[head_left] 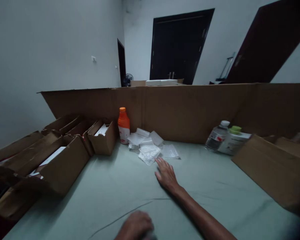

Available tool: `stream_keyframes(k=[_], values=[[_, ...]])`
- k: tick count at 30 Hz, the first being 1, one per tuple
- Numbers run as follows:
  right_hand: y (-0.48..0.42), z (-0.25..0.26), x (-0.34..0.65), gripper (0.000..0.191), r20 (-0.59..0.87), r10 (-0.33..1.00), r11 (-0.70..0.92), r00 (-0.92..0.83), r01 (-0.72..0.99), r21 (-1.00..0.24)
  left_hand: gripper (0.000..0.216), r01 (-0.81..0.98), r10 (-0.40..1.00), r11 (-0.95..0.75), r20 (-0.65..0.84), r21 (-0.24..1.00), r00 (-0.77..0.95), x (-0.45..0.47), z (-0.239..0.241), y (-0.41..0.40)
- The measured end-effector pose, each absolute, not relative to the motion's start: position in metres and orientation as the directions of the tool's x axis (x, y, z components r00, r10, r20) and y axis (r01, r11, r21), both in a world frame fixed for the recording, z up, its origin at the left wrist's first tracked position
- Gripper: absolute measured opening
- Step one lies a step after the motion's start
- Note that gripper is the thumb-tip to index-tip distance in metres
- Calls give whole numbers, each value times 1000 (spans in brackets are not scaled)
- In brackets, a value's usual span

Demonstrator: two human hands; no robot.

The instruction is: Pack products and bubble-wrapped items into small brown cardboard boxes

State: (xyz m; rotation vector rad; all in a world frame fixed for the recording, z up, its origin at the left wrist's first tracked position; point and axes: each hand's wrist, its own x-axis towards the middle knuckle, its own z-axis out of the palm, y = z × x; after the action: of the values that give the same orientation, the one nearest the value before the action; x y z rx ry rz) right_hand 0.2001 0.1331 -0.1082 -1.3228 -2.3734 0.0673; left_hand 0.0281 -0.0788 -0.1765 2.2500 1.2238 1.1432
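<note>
My right hand (166,174) reaches forward over the pale green table cover, its fingers apart and holding nothing. Its fingertips are beside the near edge of a loose pile of clear bubble-wrap pouches (150,151); whether they touch is unclear. One flatter clear pouch (170,151) lies to the right of the pile. At the bottom edge, my left hand (136,226) is blurred, with its fingers curled in. What it holds, if anything, is hidden under the fingers.
Open cardboard boxes (67,163) with white items inside line the left side. An orange bottle (123,125) stands behind the pouches. At right are a clear water bottle (217,136), a white container with a green cap (235,141) and a cardboard box (270,170). A cardboard wall (185,113) borders the back.
</note>
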Motion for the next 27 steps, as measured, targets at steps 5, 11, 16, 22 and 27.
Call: stream_keyframes(k=[5,11,16,22,27], values=[[156,-111,149,41,417,796,554,-438,804,-214,30,872,815,-209,571,442,-94,-99,-51,-39],[163,-120,153,25,463,770,586,-440,773,-241,44,942,711,108,638,318,-297,-168,28,58],[168,-130,155,22,523,748,605,-409,744,-283,24,914,734,251,552,319,-395,-179,25,114],[174,-135,159,23,595,734,621,-328,680,-391,16,916,747,267,536,299,-393,-174,25,87],[177,-132,163,26,620,760,582,-193,626,-518,19,949,785,132,554,286,-276,-162,19,-11]])
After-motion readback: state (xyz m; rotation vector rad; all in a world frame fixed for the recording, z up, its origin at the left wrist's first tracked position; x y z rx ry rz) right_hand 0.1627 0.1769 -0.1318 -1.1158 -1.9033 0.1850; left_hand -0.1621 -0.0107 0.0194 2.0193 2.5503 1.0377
